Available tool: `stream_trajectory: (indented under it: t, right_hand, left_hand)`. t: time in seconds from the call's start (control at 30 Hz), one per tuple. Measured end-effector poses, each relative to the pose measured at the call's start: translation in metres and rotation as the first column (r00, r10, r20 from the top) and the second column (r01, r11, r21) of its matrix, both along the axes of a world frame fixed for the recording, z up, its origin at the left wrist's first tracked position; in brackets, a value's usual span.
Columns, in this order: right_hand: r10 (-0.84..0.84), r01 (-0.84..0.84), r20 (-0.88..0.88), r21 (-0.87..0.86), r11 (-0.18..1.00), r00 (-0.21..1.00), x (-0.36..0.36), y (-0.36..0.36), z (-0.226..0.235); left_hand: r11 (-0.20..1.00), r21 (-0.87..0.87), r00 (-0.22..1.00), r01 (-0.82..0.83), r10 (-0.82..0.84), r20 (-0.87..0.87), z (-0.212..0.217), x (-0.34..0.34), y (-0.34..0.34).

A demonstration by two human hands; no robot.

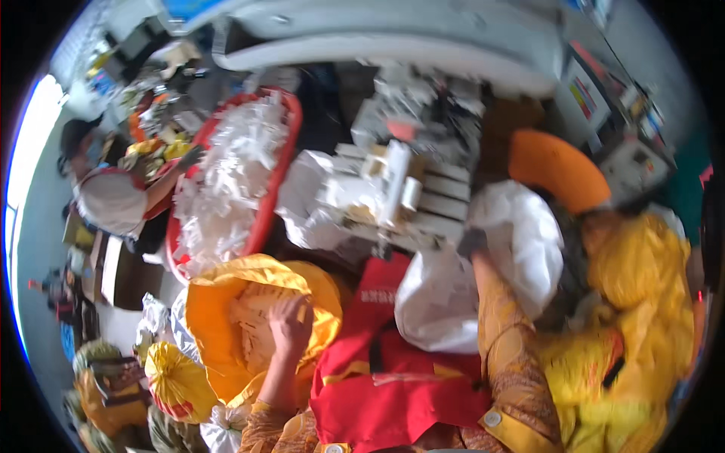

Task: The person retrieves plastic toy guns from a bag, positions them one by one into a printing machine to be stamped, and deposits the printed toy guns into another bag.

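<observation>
A: Edges, room?
B: Red tub [297, 124] rim far left; yellow bag [215, 325] nearer, mouth wide open.
A: Left hand [291, 321]?
B: Over that mouth, fingers curled, grip unclear.
A: Right hand [473, 243]?
B: Gloved, close between machine [444, 183] and white bag [432, 306]; fingers blurred, can't tell.

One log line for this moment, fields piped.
left hand: bare, at open yellow bag | right hand: dark-gloved, at white bag | red tub: heaped with white pieces | grips: unclear
</observation>
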State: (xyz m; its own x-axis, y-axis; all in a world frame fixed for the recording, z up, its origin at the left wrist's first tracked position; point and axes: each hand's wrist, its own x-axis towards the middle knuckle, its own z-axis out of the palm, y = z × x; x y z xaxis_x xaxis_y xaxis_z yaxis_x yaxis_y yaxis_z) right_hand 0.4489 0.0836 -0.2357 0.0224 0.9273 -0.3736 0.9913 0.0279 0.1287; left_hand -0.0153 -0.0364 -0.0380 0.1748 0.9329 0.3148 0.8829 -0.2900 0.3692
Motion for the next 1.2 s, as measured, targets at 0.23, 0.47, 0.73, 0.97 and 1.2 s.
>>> stream_trajectory:
  t: [0.23, 0.47, 0.73, 0.97, 1.2]
  right_hand:
    - [-0.087, 0.086, -0.018, -0.051, 0.995, 0.996, -0.007, -0.007, 0.008]
    - [-0.216, 0.287, -0.405, 0.123, 0.950, 0.888, 0.009, -0.065, 0.093]
    - [0.107, -0.061, -0.497, 0.108, 0.992, 0.861, 0.018, -0.134, 0.126]
    - [0.016, -0.026, -0.357, -0.024, 0.999, 0.934, -0.006, -0.148, 0.209]
    - [-0.134, 0.412, -0.982, -0.067, 0.909, 0.135, 0.001, -0.174, 0.314]
  left_hand:
    - [0.990, 0.104, 0.989, -0.094, 0.082, 0.122, 0.004, -0.005, -0.001]
    - [0.988, 0.156, 0.983, 0.006, -0.035, 0.183, -0.005, 0.013, 0.003]
    - [0.983, 0.179, 0.975, 0.048, -0.084, 0.205, 0.010, 0.021, 0.013]
    - [0.947, 0.306, 0.959, 0.101, -0.175, 0.223, 0.035, 0.031, 0.037]
    - [0.893, 0.445, 0.922, 0.074, -0.231, 0.311, 0.066, 0.078, 0.119]
